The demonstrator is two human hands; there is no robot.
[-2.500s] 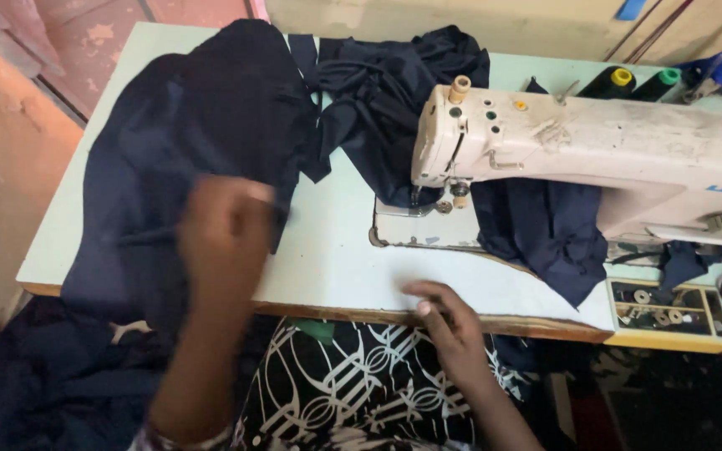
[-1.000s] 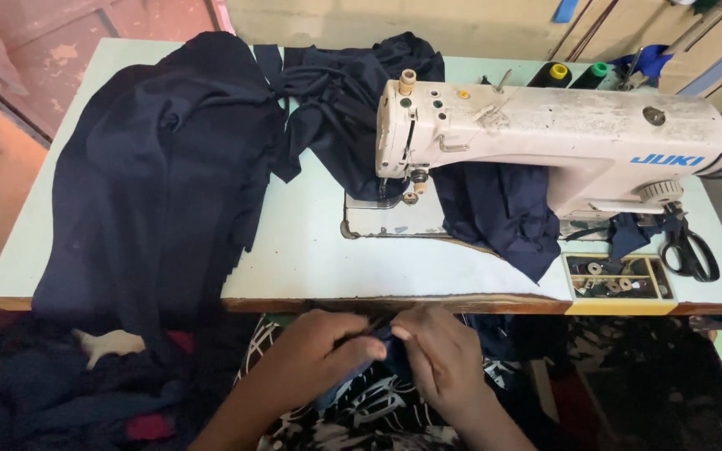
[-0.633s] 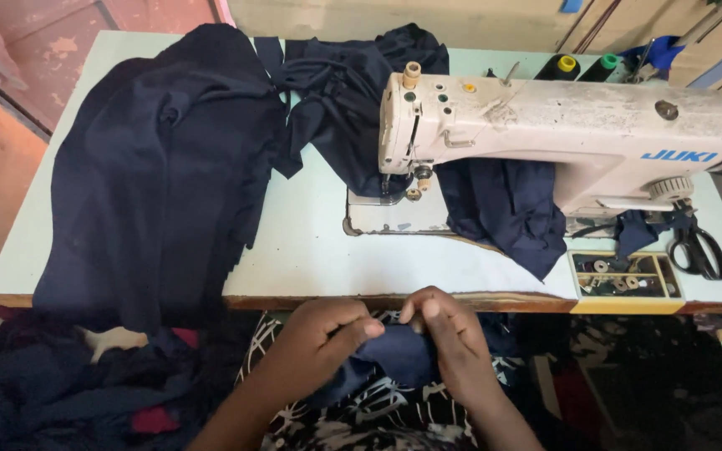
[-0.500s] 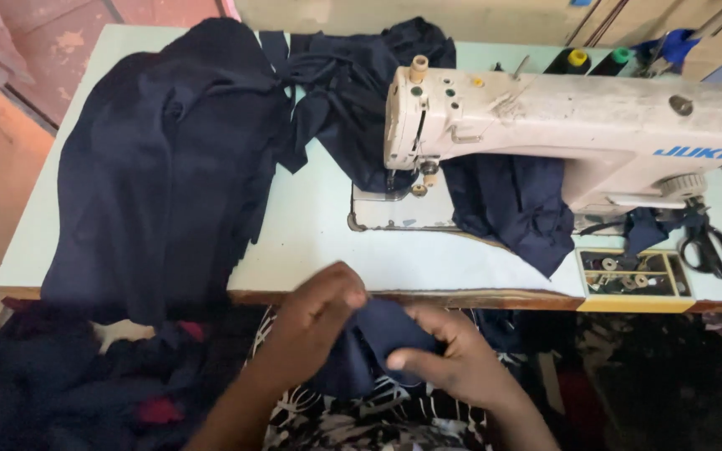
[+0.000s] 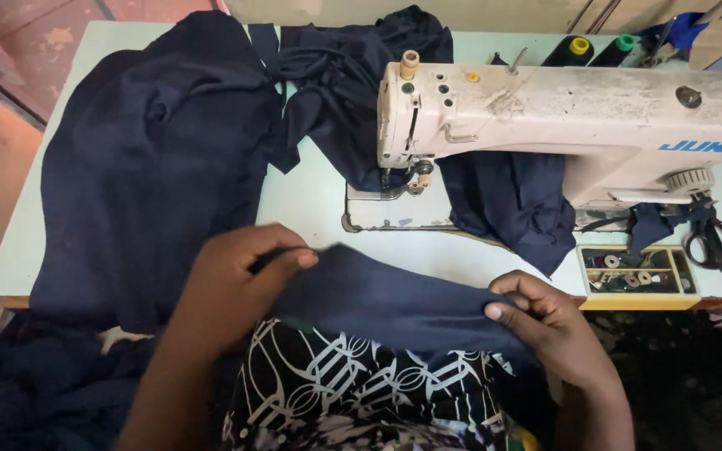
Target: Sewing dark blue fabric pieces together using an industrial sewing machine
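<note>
Right then, both hands were busy with one dark blue cloth piece (image 5: 386,296), stretched between them just in front of the near edge of the bench (image 5: 311,205), above the person's lap. The left hand (image 5: 240,280) held the left end of this piece, with the fingers closed on it, thumb and fingertips pinching the edge. The right hand (image 5: 545,321) held the right end in the same way, fingers curled and gripping the cloth, the thumb pressed on top. The piece hung a little slack in the middle and covered partly a garment with black and white pattern (image 5: 353,392) on the lap.

On the bench a large heap of dark blue fabric (image 5: 152,159) lay at the left side and fell over the near edge toward the floor. More dark blue fabric (image 5: 353,75) was bunched behind and beside the head of the white sewing machine (image 5: 578,113), and another fold (image 5: 511,205) hung under the machine arm, near the needle plate. At the right, just beside the machine base, stood a small open tray (image 5: 637,271) with little round parts inside, and black scissors (image 5: 716,246) lay next to it. At the far edge I could see two thread cones, one with yellow top (image 5: 578,46) and one with green top (image 5: 624,42).
</note>
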